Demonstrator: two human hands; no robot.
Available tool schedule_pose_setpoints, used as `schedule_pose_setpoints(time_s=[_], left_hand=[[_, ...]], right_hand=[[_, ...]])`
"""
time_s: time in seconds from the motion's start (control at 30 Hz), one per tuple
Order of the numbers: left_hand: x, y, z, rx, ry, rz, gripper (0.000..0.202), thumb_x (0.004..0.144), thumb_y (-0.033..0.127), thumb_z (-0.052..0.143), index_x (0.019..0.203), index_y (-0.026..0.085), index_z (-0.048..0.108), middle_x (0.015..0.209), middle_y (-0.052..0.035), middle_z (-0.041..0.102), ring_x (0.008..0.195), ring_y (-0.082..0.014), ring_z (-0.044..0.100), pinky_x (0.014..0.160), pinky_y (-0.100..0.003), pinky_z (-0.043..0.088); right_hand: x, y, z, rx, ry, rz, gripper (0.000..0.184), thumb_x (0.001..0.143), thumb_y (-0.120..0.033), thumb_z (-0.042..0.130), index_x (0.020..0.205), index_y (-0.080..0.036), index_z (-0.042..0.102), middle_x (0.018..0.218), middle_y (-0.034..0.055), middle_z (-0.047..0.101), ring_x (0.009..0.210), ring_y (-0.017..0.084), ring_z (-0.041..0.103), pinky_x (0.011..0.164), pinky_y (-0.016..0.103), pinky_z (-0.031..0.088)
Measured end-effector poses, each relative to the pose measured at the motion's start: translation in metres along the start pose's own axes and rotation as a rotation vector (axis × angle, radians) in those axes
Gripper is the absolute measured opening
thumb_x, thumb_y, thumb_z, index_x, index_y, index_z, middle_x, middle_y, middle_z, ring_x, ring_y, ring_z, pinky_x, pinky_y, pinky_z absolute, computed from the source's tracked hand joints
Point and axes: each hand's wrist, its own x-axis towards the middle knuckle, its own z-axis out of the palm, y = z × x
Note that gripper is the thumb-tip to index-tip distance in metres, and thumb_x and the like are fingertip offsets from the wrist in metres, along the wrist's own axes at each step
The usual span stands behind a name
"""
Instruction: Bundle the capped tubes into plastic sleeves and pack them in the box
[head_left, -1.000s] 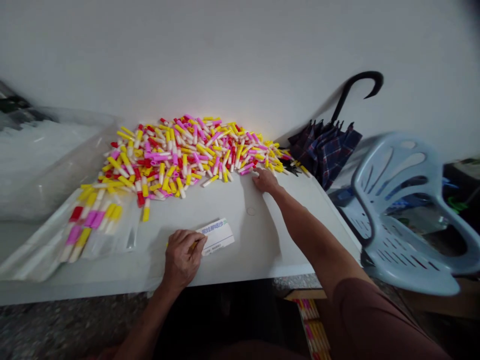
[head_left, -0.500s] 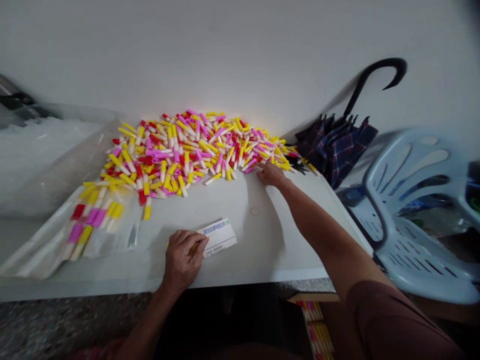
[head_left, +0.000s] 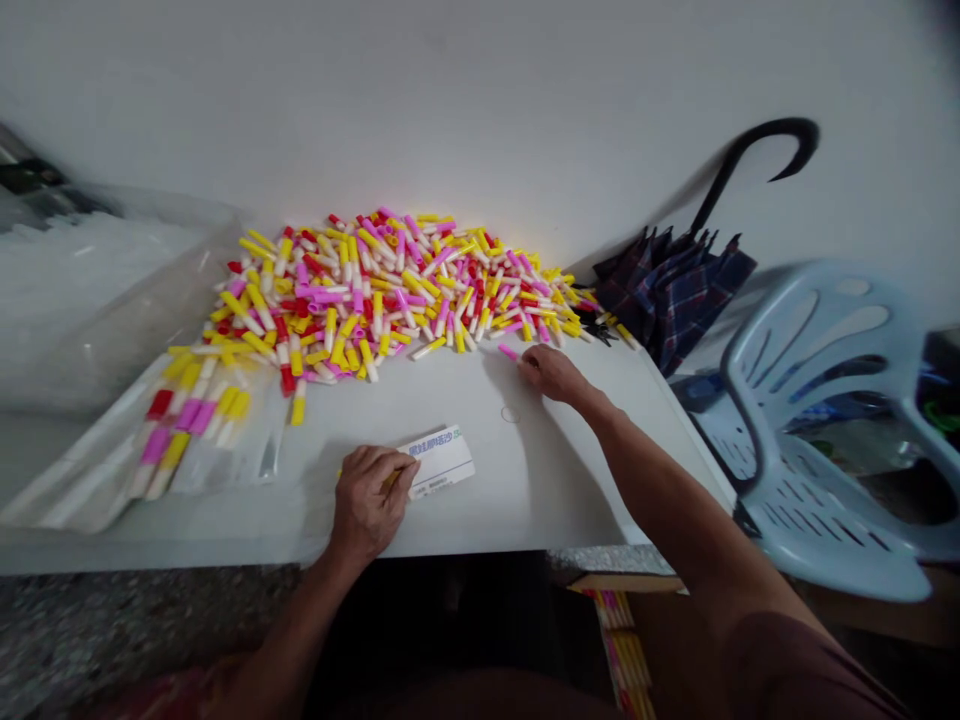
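A big heap of small white tubes with yellow, pink and red caps (head_left: 390, 290) lies at the back of the white table (head_left: 465, 510). My right hand (head_left: 551, 372) sits just in front of the heap's right end, fingers closed on a pink-capped tube (head_left: 510, 352). My left hand (head_left: 369, 500) rests curled near the table's front edge, pinching a small white label card (head_left: 441, 460) together with something yellow that is mostly hidden under the fingers.
Clear plastic bags holding rows of capped tubes (head_left: 176, 430) lie at the left. A folded plaid umbrella (head_left: 667, 280) leans on the wall at the right, beside a pale blue plastic chair (head_left: 817, 420). A box of packed tubes (head_left: 626, 640) sits below the table.
My right hand has drawn back from the heap's edge toward me with a pink-capped tube in its fingers. The left hand stays on the card.
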Motion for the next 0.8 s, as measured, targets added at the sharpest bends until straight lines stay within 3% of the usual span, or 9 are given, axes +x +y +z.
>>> schedule_pose_setpoints(time_s=[0.1,0.27,0.37,0.57,0.8], left_hand=[[0.0,0.002,0.0,0.014,-0.009,-0.008,0.012,0.1,0.027,0.064,0.09,0.023,0.07,0.086,-0.0016,0.073,0.084,-0.0203,0.062,0.084,-0.041,0.046],[0.002,0.003,-0.001,0.057,-0.056,-0.035,0.016,0.101,0.029,0.062,0.09,0.023,0.071,0.087,-0.0024,0.073,0.086,-0.0214,0.062,0.088,-0.042,0.045],[0.003,0.003,-0.001,0.055,-0.059,-0.044,0.016,0.101,0.03,0.063,0.089,0.023,0.071,0.086,-0.0021,0.072,0.086,-0.0213,0.062,0.088,-0.041,0.044],[0.005,0.004,0.0,0.023,-0.087,-0.049,0.016,0.101,0.031,0.064,0.089,0.023,0.072,0.086,-0.0021,0.073,0.087,-0.0216,0.062,0.087,-0.041,0.044],[0.006,0.004,0.001,0.007,-0.099,-0.058,0.016,0.1,0.03,0.064,0.089,0.024,0.073,0.088,-0.0025,0.074,0.089,-0.0223,0.063,0.089,-0.042,0.046]], right_hand=[[-0.045,-0.024,-0.006,0.146,0.011,-0.043,0.032,0.106,-0.038,0.049,0.114,-0.015,0.069,0.099,0.0112,0.074,0.083,0.022,0.063,0.076,0.031,0.043],[-0.096,-0.072,-0.02,0.295,-0.213,-0.25,0.025,0.102,-0.039,0.057,0.105,-0.019,0.071,0.082,0.0054,0.073,0.067,0.017,0.059,0.067,0.03,0.04],[-0.1,-0.097,-0.015,0.285,-0.259,-0.296,0.019,0.1,-0.034,0.062,0.1,-0.018,0.073,0.082,0.0059,0.072,0.066,0.016,0.058,0.066,0.029,0.039],[-0.09,-0.13,0.017,0.502,-0.181,-0.263,0.021,0.099,-0.031,0.063,0.084,-0.018,0.072,0.078,0.0034,0.069,0.066,0.015,0.055,0.066,0.028,0.038],[-0.095,-0.132,0.04,0.912,-0.239,-0.21,0.014,0.094,-0.029,0.068,0.099,-0.022,0.079,0.1,0.0041,0.075,0.09,0.02,0.067,0.083,0.033,0.051]])
